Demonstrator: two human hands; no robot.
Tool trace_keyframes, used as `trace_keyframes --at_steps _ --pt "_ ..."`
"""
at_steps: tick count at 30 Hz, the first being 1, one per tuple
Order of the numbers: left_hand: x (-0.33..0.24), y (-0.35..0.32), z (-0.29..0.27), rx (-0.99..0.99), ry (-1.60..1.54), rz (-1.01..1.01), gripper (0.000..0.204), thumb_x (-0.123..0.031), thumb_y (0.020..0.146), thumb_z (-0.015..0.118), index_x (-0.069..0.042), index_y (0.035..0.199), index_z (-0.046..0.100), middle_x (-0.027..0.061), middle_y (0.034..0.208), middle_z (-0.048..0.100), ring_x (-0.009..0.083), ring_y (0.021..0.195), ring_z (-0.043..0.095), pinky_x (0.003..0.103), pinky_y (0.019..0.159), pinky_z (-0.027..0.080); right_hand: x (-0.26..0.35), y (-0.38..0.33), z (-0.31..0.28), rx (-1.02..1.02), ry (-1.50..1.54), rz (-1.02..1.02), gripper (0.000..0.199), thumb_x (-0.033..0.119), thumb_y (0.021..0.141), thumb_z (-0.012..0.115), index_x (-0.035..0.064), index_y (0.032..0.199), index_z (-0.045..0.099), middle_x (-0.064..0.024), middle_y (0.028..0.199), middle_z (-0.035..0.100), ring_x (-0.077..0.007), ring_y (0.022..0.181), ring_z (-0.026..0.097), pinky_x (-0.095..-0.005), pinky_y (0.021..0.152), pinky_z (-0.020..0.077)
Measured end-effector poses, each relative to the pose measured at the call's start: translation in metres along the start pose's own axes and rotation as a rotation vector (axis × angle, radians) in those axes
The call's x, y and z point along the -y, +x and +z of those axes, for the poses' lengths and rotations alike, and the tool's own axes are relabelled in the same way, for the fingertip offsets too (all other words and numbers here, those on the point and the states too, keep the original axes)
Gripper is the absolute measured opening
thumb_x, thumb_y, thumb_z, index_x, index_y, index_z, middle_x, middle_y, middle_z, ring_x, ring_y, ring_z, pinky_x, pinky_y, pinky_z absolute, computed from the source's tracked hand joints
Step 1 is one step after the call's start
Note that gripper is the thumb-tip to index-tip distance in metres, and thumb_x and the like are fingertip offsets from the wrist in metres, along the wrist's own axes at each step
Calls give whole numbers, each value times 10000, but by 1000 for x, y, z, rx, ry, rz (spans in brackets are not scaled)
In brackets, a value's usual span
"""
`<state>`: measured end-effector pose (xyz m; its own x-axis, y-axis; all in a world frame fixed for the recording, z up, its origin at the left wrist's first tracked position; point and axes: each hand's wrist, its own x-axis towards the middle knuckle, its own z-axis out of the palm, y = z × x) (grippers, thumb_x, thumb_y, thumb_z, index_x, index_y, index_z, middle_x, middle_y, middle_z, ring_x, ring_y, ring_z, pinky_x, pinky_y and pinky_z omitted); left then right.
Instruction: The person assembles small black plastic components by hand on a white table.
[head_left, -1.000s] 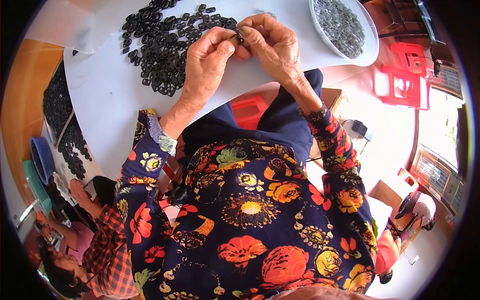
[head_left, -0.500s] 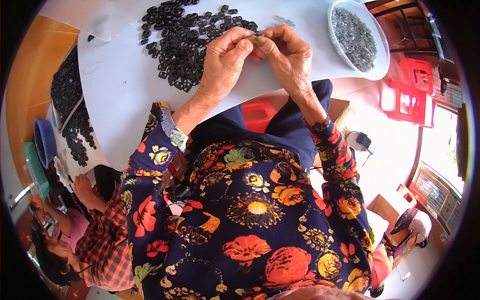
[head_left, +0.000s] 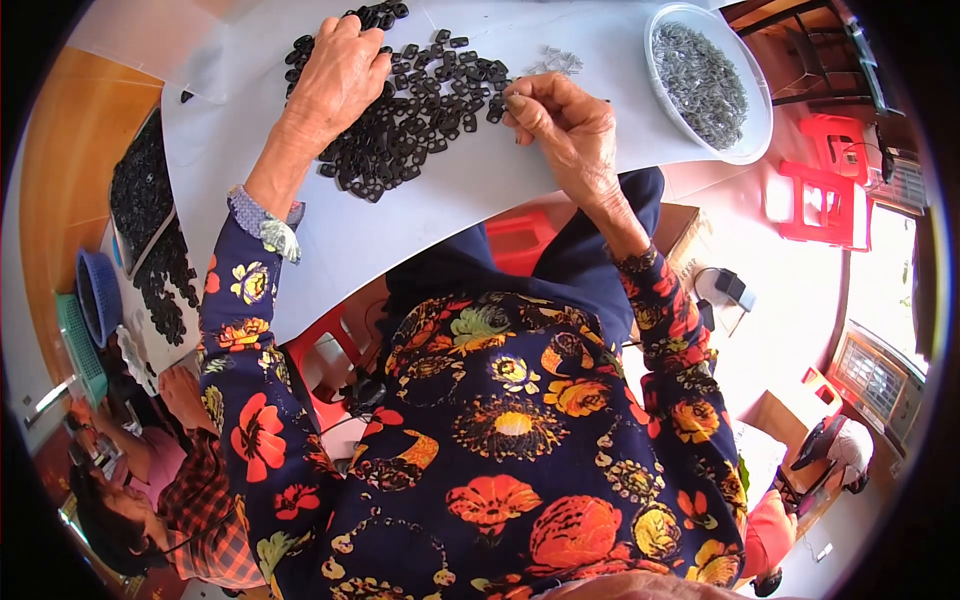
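- While reaching across the heap of black pieces (head_left: 385, 150), held the left hand (head_left: 338, 78) palm down at its far left part, with fingers aimed toward the far side of the counter (head_left: 250, 150).
- Could not tell a grip from a loose touch there, with fingertips hidden behind the knuckles.
- Drew thumb and forefinger of the right hand (head_left: 568, 122) together in a narrow pinch, just beside the heap's right edge; could not make out any item between them.
- Lay spread over the counter at mixed angles: small, rounded, oblong black pieces, pointing every way without one shared long axis.
- Near the right hand, lay a few loose pale bits (head_left: 558, 62); farther right, a white bowl (head_left: 758, 126) full of grey pieces (head_left: 700, 85).
- Compared with half a second earlier, had parted the hands from fingertip contact, moving the left far to the heap, shifting the right only slightly, and uncovering more black pieces between.
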<state>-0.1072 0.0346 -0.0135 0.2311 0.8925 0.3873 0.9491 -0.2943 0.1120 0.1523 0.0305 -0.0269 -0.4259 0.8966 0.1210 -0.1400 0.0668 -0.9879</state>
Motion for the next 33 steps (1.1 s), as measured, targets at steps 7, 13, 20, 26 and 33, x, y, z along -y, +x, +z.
trace_keyframes --at_steps 7,13,20,26,33 --pt "-5 -1 6 30 -139 -14 120 -46 766 598 8 762 492 124 806 456 292 847 459 400 764 425 1 -1 1 4 -68 -47 130 113 863 651 -2 921 635 20 725 597 -36 635 495 -181 595 428" --pt "-28 11 -3 -13 -361 68 115 -38 784 619 -1 877 561 80 760 508 236 777 509 323 722 423 -1 -1 -3 -26 -12 -30 166 125 850 668 3 963 668 14 745 612 -43 652 502 -187 608 440" --pt "-74 15 -3 236 -1285 -441 201 -207 917 536 -30 853 604 -12 700 575 65 657 504 200 634 418 -4 0 -2 -86 89 -70 181 70 859 630 2 1026 641 3 785 622 -49 656 508 -196 623 451" --pt "-85 21 -1 303 -1392 -484 212 -214 905 527 -18 876 602 -3 689 570 71 648 512 206 639 425 0 0 -3 -100 43 -105 226 45 861 599 6 1081 564 -10 788 625 -49 678 529 -199 649 464" --pt "-84 28 -11 357 -1064 -293 207 -211 906 509 -24 869 591 4 656 550 72 627 508 229 595 425 3 0 -2 -102 41 -101 212 43 861 596 7 1068 570 -10 788 627 -48 682 536 -197 651 467"
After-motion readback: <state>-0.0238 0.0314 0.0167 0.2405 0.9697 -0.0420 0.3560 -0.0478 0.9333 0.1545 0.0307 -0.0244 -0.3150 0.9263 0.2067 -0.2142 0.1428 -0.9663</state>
